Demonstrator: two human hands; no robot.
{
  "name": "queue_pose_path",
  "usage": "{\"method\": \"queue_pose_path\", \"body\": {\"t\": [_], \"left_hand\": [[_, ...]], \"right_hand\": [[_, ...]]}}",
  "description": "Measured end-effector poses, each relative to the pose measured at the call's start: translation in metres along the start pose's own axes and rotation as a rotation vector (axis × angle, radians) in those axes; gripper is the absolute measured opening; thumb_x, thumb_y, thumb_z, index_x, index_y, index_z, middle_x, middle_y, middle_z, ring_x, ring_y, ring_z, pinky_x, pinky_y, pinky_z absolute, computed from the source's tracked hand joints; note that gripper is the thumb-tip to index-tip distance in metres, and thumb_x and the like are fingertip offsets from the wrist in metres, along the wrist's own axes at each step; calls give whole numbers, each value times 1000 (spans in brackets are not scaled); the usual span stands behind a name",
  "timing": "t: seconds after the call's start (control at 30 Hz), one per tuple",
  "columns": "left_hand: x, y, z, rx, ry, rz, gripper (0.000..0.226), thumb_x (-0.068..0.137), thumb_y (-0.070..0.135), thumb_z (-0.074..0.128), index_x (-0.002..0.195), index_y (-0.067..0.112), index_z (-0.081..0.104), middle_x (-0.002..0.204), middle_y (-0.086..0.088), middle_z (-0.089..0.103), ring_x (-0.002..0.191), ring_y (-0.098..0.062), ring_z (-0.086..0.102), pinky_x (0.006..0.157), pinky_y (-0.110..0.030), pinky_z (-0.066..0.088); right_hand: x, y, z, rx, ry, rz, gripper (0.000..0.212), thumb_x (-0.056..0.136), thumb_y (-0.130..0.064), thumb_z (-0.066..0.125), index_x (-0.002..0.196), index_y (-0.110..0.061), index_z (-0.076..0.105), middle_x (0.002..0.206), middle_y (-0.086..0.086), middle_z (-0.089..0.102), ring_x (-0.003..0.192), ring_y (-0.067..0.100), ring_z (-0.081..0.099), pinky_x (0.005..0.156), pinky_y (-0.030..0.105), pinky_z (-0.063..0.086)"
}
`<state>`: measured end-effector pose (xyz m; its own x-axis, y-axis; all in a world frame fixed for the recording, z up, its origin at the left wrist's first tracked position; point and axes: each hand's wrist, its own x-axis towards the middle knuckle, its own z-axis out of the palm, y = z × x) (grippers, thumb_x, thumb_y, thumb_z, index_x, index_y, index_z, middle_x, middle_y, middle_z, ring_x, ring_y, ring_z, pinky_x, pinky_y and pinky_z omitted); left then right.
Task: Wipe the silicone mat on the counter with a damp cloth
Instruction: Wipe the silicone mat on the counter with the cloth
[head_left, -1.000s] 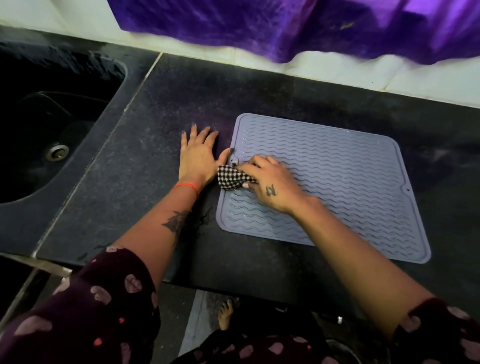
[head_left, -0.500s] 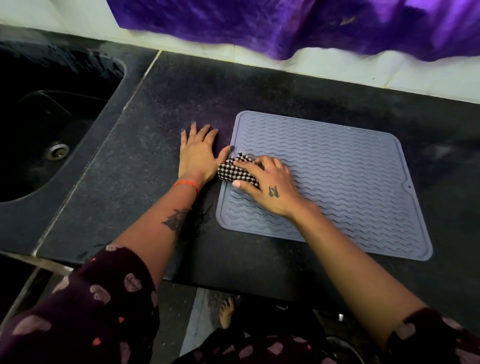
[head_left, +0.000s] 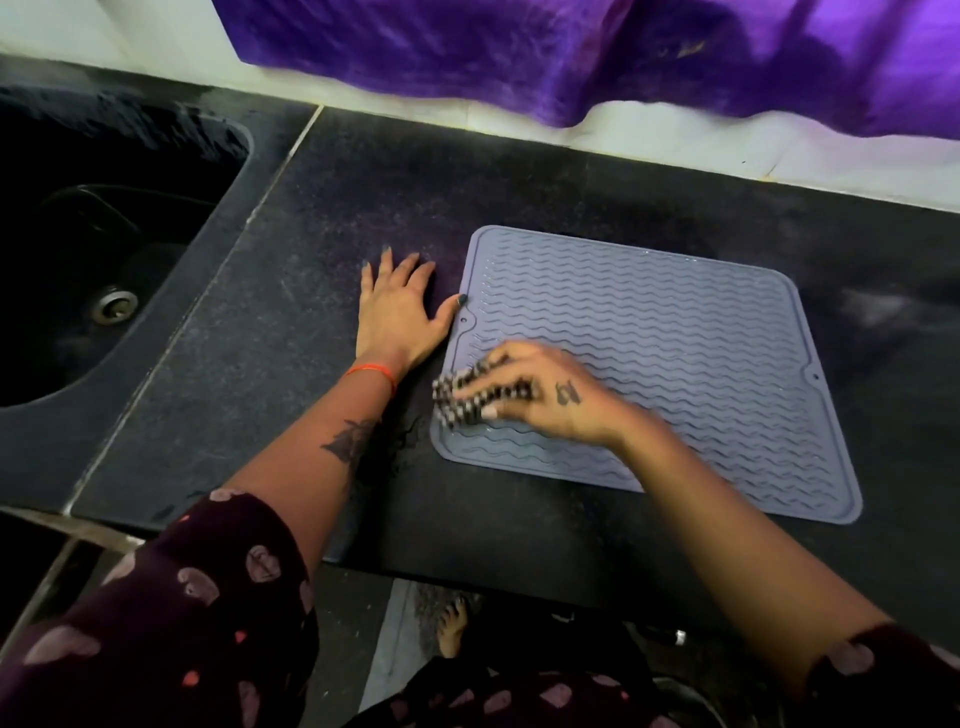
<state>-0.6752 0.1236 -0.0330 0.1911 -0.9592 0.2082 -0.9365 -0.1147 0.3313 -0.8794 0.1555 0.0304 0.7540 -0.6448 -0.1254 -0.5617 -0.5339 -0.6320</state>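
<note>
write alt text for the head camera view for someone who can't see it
A person's right hand presses a black-and-white checked cloth onto the near-left part of a grey wavy-ribbed silicone mat on a dark counter. The left hand lies flat beside the mat, thumb at its edge. A dark sink sits to the left.

Dark maroon sleeves (head_left: 171, 618) printed with pink hearts, an orange wrist thread (head_left: 371, 371) (left arm), tattoos on forearm and right hand (head_left: 540, 395).

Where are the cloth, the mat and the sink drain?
checkered cloth (head_left: 467, 402), head view, on its exposed left part beside the fingers.
silicone mat (head_left: 675, 332), head view, on its bare ribbed middle.
sink drain (head_left: 114, 305), head view, on the metal ring.
</note>
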Motion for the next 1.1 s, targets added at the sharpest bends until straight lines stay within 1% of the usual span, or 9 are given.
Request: {"method": "queue_pose_path", "body": {"t": [0.07, 0.13, 0.2, 0.3, 0.57, 0.67, 0.73, 0.87, 1.1], "left_hand": [[1, -1, -1, 0, -12, 1, 63, 91, 54, 42, 138, 12, 42, 148, -10, 36, 143, -31, 11, 117, -46, 1], [0, -1, -1, 5, -21, 9, 61, 92, 52, 41, 139, 12, 41, 149, -10, 35, 143, -31, 10, 117, -46, 1], [0, 0, 0, -3, -10, 5, 61, 92, 52, 42, 138, 12, 42, 148, -10, 36, 143, -31, 11, 117, -45, 1], [1, 0, -1, -7, 3, -5, 62, 91, 53, 43, 137, 12, 43, 148, -9, 37, 143, -30, 13, 117, -45, 2], [0, 0, 0, -2, 6, -2, 62, 91, 55, 43, 136, 13, 44, 147, -10, 38, 143, -31, 14, 117, -46, 3], [1, -1, 0, -5, -5, 0, 63, 91, 55, 42, 137, 13, 43, 147, -10, 38, 143, -32, 13, 117, -46, 2], [1, -1, 0, -2, -8, -2, 63, 91, 54, 42, 137, 13, 43, 147, -10, 37, 143, -32, 13, 117, -47, 2], [0, 0, 0, -17, 2, -5, 62, 91, 53, 43, 137, 13, 43, 147, -10, 37, 143, -31, 13, 117, -46, 2], [1, -2, 2, -12, 13, -3, 62, 90, 55, 43, 136, 13, 45, 147, -10, 39, 143, -31, 14, 117, -46, 1]], "right_hand": [[12, 5, -3, -16, 188, 68, 34, 86, -31, 63, 118, -39, 61, 114, -3, 55, 105, 19, 48, 85, 29, 35], [23, 5, 3, -178, 262, 156, 40, 91, -32, 55, 129, -42, 49, 127, 1, 50, 110, 25, 44, 90, 32, 32], [27, 1, 16, -345, 209, 193, 46, 93, -32, 49, 136, -44, 38, 140, 2, 40, 117, 27, 38, 96, 37, 29], [21, -6, 22, -437, 165, 144, 46, 94, -28, 48, 136, -44, 38, 147, 0, 31, 121, 25, 32, 100, 40, 27], [-2, -5, 16, -271, -10, 2, 40, 88, -25, 59, 120, -48, 55, 141, -11, 41, 115, 16, 36, 99, 35, 29], [4, 3, 10, -28, 114, 43, 39, 85, -21, 64, 115, -46, 60, 128, -8, 53, 114, 19, 45, 99, 36, 35], [11, 1, 14, -80, 218, 128, 39, 89, -25, 58, 122, -46, 55, 132, -3, 50, 116, 24, 42, 100, 36, 33], [11, -12, 26, -371, 135, 121, 40, 93, -33, 51, 130, -47, 46, 142, 0, 40, 117, 24, 35, 99, 36, 31], [-18, -20, 30, -301, 26, -15, 40, 87, -27, 60, 121, -48, 55, 140, -11, 42, 110, 16, 36, 90, 29, 27]]}}
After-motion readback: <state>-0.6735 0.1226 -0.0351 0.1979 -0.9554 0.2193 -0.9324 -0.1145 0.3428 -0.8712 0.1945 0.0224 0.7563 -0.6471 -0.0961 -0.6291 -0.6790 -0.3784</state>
